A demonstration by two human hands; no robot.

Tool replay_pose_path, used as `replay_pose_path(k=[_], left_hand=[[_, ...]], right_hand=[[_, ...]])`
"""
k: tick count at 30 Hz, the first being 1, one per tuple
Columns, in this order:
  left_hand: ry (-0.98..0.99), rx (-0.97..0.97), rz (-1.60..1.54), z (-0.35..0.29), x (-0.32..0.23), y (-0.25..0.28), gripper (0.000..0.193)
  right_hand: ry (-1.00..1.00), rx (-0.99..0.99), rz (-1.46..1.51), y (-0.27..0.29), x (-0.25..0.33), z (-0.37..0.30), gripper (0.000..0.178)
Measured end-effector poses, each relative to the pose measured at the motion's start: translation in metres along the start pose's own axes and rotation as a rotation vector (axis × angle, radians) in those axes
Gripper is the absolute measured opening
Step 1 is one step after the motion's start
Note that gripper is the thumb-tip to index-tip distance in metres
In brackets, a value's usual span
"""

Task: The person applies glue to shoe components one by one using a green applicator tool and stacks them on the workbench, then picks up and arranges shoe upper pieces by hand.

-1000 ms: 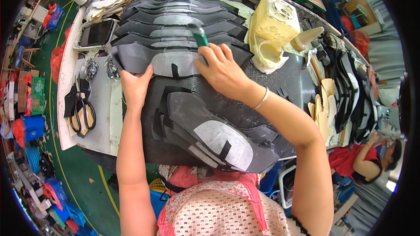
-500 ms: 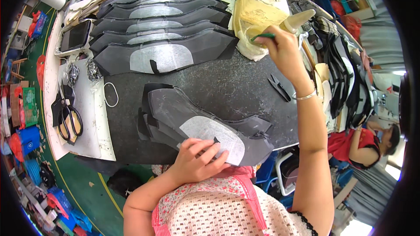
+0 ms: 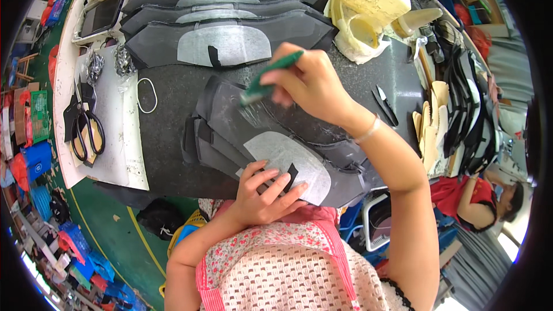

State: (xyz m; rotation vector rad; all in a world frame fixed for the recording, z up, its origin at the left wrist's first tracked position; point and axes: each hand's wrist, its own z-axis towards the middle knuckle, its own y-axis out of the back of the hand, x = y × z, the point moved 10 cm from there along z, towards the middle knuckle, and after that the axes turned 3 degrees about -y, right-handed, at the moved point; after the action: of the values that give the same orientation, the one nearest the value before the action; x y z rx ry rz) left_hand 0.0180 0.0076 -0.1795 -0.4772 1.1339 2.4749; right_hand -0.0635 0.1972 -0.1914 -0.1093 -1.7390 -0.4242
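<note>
My right hand (image 3: 311,83) grips a green-handled brush (image 3: 271,78), its bristle end over the upper left part of a dark grey shoe-upper-like piece (image 3: 230,109). Wet-looking streaks show on the piece beneath the brush, which is blurred by motion. My left hand (image 3: 268,193) lies with fingers spread on the piece's lower edge, beside a pale grey oval patch (image 3: 288,161) with a small black tab. More dark pieces lie stacked underneath. Beyond, to the right, stands a yellowed, crusted container (image 3: 368,0) with an opening at its near side.
Several similar dark pieces (image 3: 144,49) overlap in a row at the back. Black-handled scissors (image 3: 86,132) rest on a white board at left, near a dark-screened device (image 3: 103,14). Small snips (image 3: 386,106) lie at right. A person in red (image 3: 469,201) sits at far right.
My right hand has come from the container's opening, left and nearer, bringing the brush down over the dark piece. My left hand stays on the piece. The whole view has shifted somewhat.
</note>
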Motion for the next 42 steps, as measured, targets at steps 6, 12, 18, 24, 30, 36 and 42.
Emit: replay_pose_path(k=[6,12,18,24,30,36,42], left_hand=[[0.005,-0.002,0.038,-0.003,-0.002,0.000,0.027],[-0.020,-0.039,0.112,-0.007,-0.004,0.003,0.021],[-0.062,0.027,0.122,-0.011,-0.006,-0.002,0.024],[-0.081,0.049,0.112,-0.012,-0.005,-0.001,0.021],[0.037,-0.099,-0.088,0.003,0.001,0.009,0.036],[0.066,0.039,-0.115,0.025,-0.004,0.000,0.034],[0.088,0.043,-0.118,0.030,-0.001,-0.001,0.033]], right_hand=[[-0.067,0.078,-0.015,-0.008,-0.015,-0.004,0.019],[-0.294,0.173,0.174,0.031,-0.028,-0.088,0.020],[-0.091,0.185,-0.012,0.045,-0.026,-0.142,0.018],[-0.224,0.050,-0.353,0.090,-0.048,-0.175,0.020],[0.302,-0.260,-0.278,0.078,0.029,-0.181,0.030],[0.214,-0.169,-0.583,0.027,0.040,-0.161,0.039],[0.182,-0.196,-0.662,0.056,0.080,-0.156,0.017]])
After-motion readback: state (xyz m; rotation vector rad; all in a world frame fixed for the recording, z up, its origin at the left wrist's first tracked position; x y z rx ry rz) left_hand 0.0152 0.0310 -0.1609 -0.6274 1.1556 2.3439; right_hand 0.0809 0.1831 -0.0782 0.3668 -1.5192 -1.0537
